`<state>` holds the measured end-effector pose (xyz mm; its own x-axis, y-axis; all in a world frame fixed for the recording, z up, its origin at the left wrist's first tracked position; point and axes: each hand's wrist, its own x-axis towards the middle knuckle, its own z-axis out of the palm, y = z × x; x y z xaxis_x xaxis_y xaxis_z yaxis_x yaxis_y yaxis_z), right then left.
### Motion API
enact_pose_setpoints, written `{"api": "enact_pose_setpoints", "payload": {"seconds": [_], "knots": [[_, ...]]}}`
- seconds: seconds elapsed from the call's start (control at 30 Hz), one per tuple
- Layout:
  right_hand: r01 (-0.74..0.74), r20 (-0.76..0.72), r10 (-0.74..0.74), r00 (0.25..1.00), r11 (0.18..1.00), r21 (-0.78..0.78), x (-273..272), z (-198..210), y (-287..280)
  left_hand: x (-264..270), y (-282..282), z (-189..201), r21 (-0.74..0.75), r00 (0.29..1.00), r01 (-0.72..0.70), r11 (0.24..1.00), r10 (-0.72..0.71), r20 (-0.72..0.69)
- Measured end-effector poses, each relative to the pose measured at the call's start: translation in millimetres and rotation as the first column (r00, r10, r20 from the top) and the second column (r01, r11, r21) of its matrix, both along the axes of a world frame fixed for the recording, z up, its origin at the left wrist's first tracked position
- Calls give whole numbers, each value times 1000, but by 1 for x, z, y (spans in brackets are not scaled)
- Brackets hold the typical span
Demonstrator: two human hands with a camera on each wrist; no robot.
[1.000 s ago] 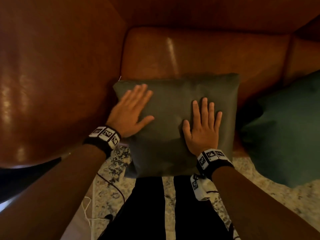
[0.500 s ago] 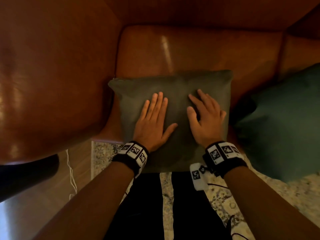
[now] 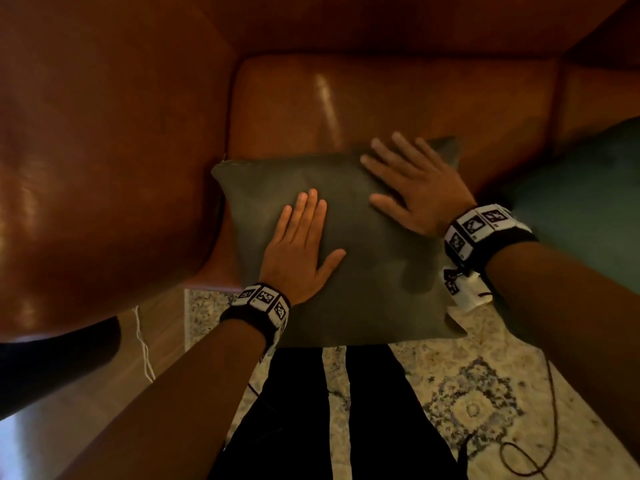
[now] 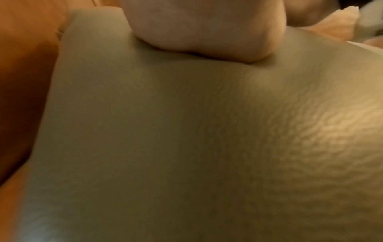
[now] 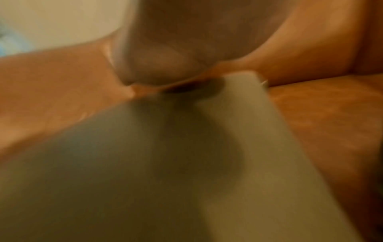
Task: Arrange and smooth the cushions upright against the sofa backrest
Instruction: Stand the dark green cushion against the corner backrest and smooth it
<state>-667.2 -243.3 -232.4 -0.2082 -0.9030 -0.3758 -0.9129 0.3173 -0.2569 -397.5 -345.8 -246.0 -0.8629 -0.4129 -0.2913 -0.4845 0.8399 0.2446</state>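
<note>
An olive-green cushion (image 3: 363, 271) lies flat on the brown leather sofa seat (image 3: 346, 98), its near edge hanging over the seat front. My left hand (image 3: 301, 244) lies flat on the cushion's left middle, fingers straight and close together. My right hand (image 3: 408, 181) presses flat near the cushion's far right corner, fingers spread and reaching its top edge. In the left wrist view the heel of my left hand (image 4: 205, 27) rests on the olive-green cushion (image 4: 186, 139). The right wrist view shows the cushion (image 5: 165, 163) blurred against the sofa.
A dark teal cushion (image 3: 581, 209) lies on the seat to the right. The sofa's broad armrest (image 3: 97, 168) rises at the left. Below is a patterned rug (image 3: 467, 393) with a black cable (image 3: 540, 455), and my dark trousers (image 3: 329, 410).
My left hand slid from the cushion's left edge toward its middle. My right hand moved from the centre up to the far right corner.
</note>
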Motion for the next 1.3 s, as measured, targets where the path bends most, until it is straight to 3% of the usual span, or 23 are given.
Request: {"api": "enact_pose_setpoints", "payload": {"seconds": [0.03, 0.07, 0.13, 0.17, 0.23, 0.27, 0.37, 0.43, 0.57, 0.63, 0.73, 0.77, 0.83, 0.87, 0.9, 0.97, 1.0, 1.03, 1.07, 1.1, 1.2, 1.27, 1.3], "knots": [[24, 9, -25, 1000, 998, 53, 2, -5, 4, -1, 0, 1, 7, 1000, 7, 1000, -6, -5], [182, 3, -183, 983, 977, 113, 0, -11, 9, -2, 0, 1, 13, 1000, 12, 1000, -12, -13], [525, -71, -523, 849, 824, 214, -8, -16, 11, -10, -4, -1, 13, 1000, 14, 1000, -14, -21], [618, -97, -614, 783, 752, 231, -6, -13, 9, -13, -7, -1, 17, 1000, 12, 1000, -12, -15], [689, -52, -688, 724, 716, 111, 12, -3, -4, -13, -14, -4, 18, 1000, 8, 1000, -8, -7], [685, 8, -685, 729, 729, 8, 28, 3, -11, -12, -16, -6, 16, 1000, 8, 1000, -8, -5], [516, 91, -509, 856, 838, -177, 94, 12, 2, -13, -23, -8, 30, 1000, 13, 999, -13, 8], [461, 87, -453, 887, 868, -186, 131, 4, 46, -12, -26, -9, 29, 1000, 28, 999, -28, 12], [497, 89, -489, 868, 857, -133, 154, -20, 145, -3, -16, -10, 29, 998, 65, 997, -65, -12], [567, 85, -561, 824, 814, -128, 152, -20, 152, -5, -8, -11, 27, 999, 49, 998, -48, -12], [788, 153, -776, 612, 580, -209, 152, 3, 120, -12, -14, -10, 33, 1000, 20, 999, -21, 1], [762, 182, -744, 643, 597, -250, 153, 8, 112, -13, -21, -10, 37, 1000, 24, 999, -25, 5], [605, 162, -584, 796, 756, -249, 163, 4, 115, -14, -29, -9, 46, 999, 35, 998, -35, 4], [602, 142, -585, 798, 776, -188, 169, -3, 129, -13, -30, -8, 55, 999, 42, 998, -43, 4], [704, 130, -692, 710, 705, -88, 173, -9, 150, -13, -30, -7, 64, 999, 48, 997, -49, 6], [943, 92, -948, 305, 315, 110, 175, -17, 199, -12, -29, -7, 56, 999, 47, 997, -47, 13], [974, 40, -986, 165, 169, 151, 173, -15, 219, -11, -30, -8, 50, 999, 42, 998, -43, 20], [977, 7, -988, 153, 152, 148, 171, -9, 230, -11, -31, -8, 46, 999, 35, 998, -36, 22], [965, 10, -972, 236, 236, 113, 169, -1, 231, -12, -32, -9, 44, 999, 33, 999, -34, 23], [927, 43, -928, 370, 372, 44, 167, 7, 226, -12, -31, -9, 44, 999, 36, 998, -37, 24], [664, 199, -635, 747, 725, -182, 163, 18, 179, -13, -27, -10, 44, 999, 37, 998, -38, 26], [492, 187, -459, 868, 846, -206, 163, 11, 158, -13, -29, -9, 42, 999, 36, 998, -37, 34], [482, 166, -458, 874, 860, -166, 163, 5, 159, -12, -31, -8, 48, 998, 41, 998, -43, 37]]}}
